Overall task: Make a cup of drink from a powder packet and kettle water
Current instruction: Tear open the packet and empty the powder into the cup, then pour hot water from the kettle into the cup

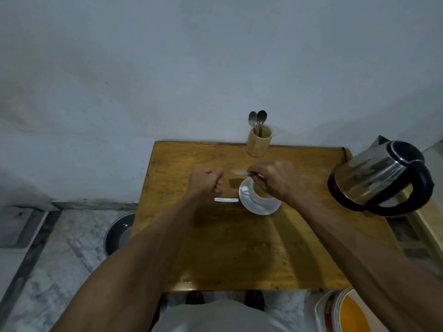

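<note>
Wooden counter [239,248] against a pale wall. White cup [260,195] on a white saucer [260,208] near the middle, with orange powder [259,193] inside and a spoon [249,196] resting on the saucer. Right hand [275,180] just above the cup, fingers [257,174] pinched tight on a thin, blurred packet [241,173] sticking out to the left. Left hand [206,183] curled into a fist beside the cup, nothing clearly in it. Small white strip [226,200] flat on the counter, between the left hand and the saucer. Shiny kettle [381,176] with a black handle at the right edge. Wooden holder [259,143] with two spoons [257,117] at the back.
</note>
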